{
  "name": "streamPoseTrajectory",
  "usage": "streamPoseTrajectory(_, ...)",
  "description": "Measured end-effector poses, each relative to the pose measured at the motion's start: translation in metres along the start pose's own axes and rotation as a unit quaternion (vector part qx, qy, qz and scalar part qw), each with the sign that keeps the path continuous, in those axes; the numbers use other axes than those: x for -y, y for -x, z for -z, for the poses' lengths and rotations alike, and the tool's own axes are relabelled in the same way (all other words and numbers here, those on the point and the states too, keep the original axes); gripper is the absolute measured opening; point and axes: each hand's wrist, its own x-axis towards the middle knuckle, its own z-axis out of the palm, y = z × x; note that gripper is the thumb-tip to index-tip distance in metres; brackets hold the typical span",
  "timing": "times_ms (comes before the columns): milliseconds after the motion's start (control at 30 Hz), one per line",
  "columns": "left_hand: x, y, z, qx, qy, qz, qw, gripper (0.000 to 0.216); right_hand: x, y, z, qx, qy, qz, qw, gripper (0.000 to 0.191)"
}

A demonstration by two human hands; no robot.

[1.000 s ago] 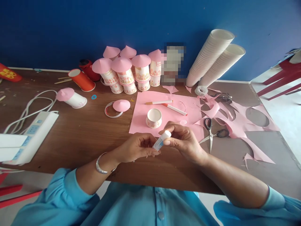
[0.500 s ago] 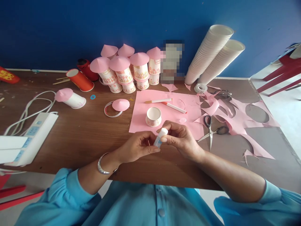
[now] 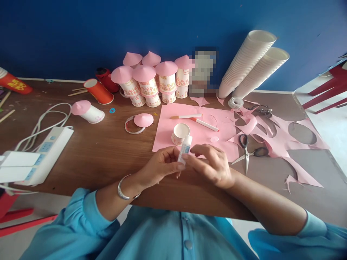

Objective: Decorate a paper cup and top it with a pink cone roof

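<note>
One cup (image 3: 181,132) stands just beyond your left fingers (image 3: 174,167), clasping a white tube (image 3: 185,148); scissors (image 3: 247,154) lie near your spread right fingers (image 3: 202,165).

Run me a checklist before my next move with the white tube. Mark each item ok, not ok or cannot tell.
1. White tube held: ok, in the left hand, tip tilted up.
2. Right hand clear of the tube: cannot tell; its fingers are parted, but one overlaps the tube in view.
3. Tube's cap off: cannot tell, the end is blurred.
4. Paper cup upright on the pink sheet: ok, open end up.
5. Pink sheet free of markers: not ok, two lie on it.
6. Scissors closed: not ok, blades spread.
</note>
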Motion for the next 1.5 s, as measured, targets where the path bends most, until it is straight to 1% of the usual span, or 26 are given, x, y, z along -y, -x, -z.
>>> streamPoseTrajectory(33, 0.0, 0.001, -0.001, 0.012, -0.004, 0.013, 1.0, 0.048, -0.001, -0.001, 0.002, 0.016, 0.039, 0.054, 0.998, 0.037)
streamPoseTrajectory(67, -0.001, 0.002, -0.002, 0.022, -0.012, 0.022, 0.999, 0.05, -0.001, -0.003, 0.004, 0.028, 0.062, 0.087, 0.994, 0.034)
streamPoseTrajectory(133, -0.002, 0.004, -0.003, 0.036, -0.035, 0.01, 0.999, 0.052, 0.0, -0.005, 0.007, 0.032, 0.058, 0.095, 0.993, 0.03)
streamPoseTrajectory(167, -0.002, 0.004, -0.002, 0.035, -0.046, -0.014, 0.998, 0.053, 0.002, -0.006, 0.008, 0.022, 0.032, 0.072, 0.997, 0.028)
streamPoseTrajectory(200, -0.003, 0.004, -0.002, 0.025, -0.055, -0.043, 0.997, 0.052, 0.004, -0.006, 0.008, 0.006, -0.007, 0.028, 1.0, 0.026)
streamPoseTrajectory(233, -0.004, 0.004, -0.001, 0.006, -0.061, -0.072, 0.995, 0.049, 0.006, -0.007, 0.008, -0.015, -0.059, -0.034, 0.998, 0.024)
streamPoseTrajectory(267, -0.004, 0.003, 0.0, -0.023, -0.062, -0.094, 0.993, 0.045, 0.008, -0.007, 0.008, -0.033, -0.126, -0.106, 0.986, 0.022)
streamPoseTrajectory(300, -0.005, 0.003, 0.001, -0.052, -0.056, -0.105, 0.992, 0.041, 0.009, -0.007, 0.007, -0.045, -0.2, -0.179, 0.962, 0.019)
streamPoseTrajectory(367, -0.007, 0.001, 0.0, -0.09, -0.034, -0.108, 0.989, 0.04, 0.011, -0.009, 0.005, -0.044, -0.341, -0.291, 0.893, 0.016)
streamPoseTrajectory(400, -0.007, 0.0, -0.001, -0.094, -0.025, -0.108, 0.989, 0.042, 0.012, -0.009, 0.003, -0.037, -0.395, -0.323, 0.859, 0.016)
streamPoseTrajectory(433, -0.008, -0.001, -0.002, -0.093, -0.018, -0.112, 0.989, 0.044, 0.012, -0.01, 0.0, -0.028, -0.433, -0.344, 0.833, 0.017)
streamPoseTrajectory(467, -0.009, -0.002, -0.004, -0.091, -0.014, -0.124, 0.988, 0.042, 0.013, -0.01, -0.002, -0.019, -0.453, -0.358, 0.817, 0.019)
streamPoseTrajectory(533, -0.009, -0.003, -0.006, -0.1, -0.021, -0.16, 0.982, 0.031, 0.014, -0.009, -0.006, -0.008, -0.453, -0.372, 0.81, 0.025)
streamPoseTrajectory(600, -0.009, -0.004, -0.007, -0.121, -0.037, -0.195, 0.973, 0.021, 0.015, -0.007, -0.008, -0.017, -0.427, -0.375, 0.823, 0.032)
streamPoseTrajectory(667, -0.009, -0.004, -0.006, -0.142, -0.061, -0.222, 0.963, 0.018, 0.015, -0.005, -0.008, -0.033, -0.392, -0.38, 0.837, 0.031)
streamPoseTrajectory(733, -0.009, -0.003, -0.004, -0.153, -0.088, -0.24, 0.955, 0.019, 0.014, -0.004, -0.006, -0.027, -0.378, -0.389, 0.84, 0.026)
streamPoseTrajectory(800, -0.008, -0.003, -0.002, -0.158, -0.11, -0.252, 0.948, 0.018, 0.013, -0.005, -0.005, 0.0, -0.398, -0.403, 0.824, 0.025)
streamPoseTrajectory(900, -0.008, -0.002, 0.001, -0.169, -0.135, -0.26, 0.941, 0.018, 0.011, -0.006, -0.005, 0.033, -0.454, -0.435, 0.777, 0.03)
streamPoseTrajectory(1000, -0.007, -0.002, 0.003, -0.17, -0.162, -0.272, 0.933, 0.018, 0.009, -0.006, -0.006, 0.047, -0.5, -0.46, 0.732, 0.033)
streamPoseTrajectory(1100, -0.005, -0.003, 0.005, -0.164, -0.195, -0.295, 0.921, 0.017, 0.007, -0.005, -0.005, 0.052, -0.528, -0.474, 0.703, 0.035)
streamPoseTrajectory(1200, -0.004, -0.003, 0.009, -0.163, -0.231, -0.313, 0.907, 0.017, 0.004, -0.003, -0.005, 0.062, -0.534, -0.485, 0.689, 0.036)
streamPoseTrajectory(1300, -0.005, -0.005, 0.009, -0.16, -0.244, -0.32, 0.902, 0.016, 0.003, -0.003, -0.006, 0.051, -0.539, -0.478, 0.692, 0.033)
streamPoseTrajectory(1367, -0.006, -0.005, 0.007, -0.159, -0.228, -0.315, 0.908, 0.016, 0.005, -0.004, -0.007, 0.022, -0.551, -0.463, 0.694, 0.03)
streamPoseTrajectory(1400, -0.006, -0.005, 0.006, -0.156, -0.215, -0.307, 0.914, 0.016, 0.006, -0.005, -0.009, 0.006, -0.559, -0.457, 0.691, 0.032)
streamPoseTrajectory(1467, -0.004, -0.005, 0.005, -0.139, -0.196, -0.289, 0.927, 0.017, 0.01, -0.006, -0.01, -0.018, -0.575, -0.455, 0.679, 0.036)
streamPoseTrajectory(1500, -0.003, -0.004, 0.005, -0.127, -0.191, -0.281, 0.932, 0.02, 0.011, -0.007, -0.011, -0.027, -0.579, -0.458, 0.674, 0.033)
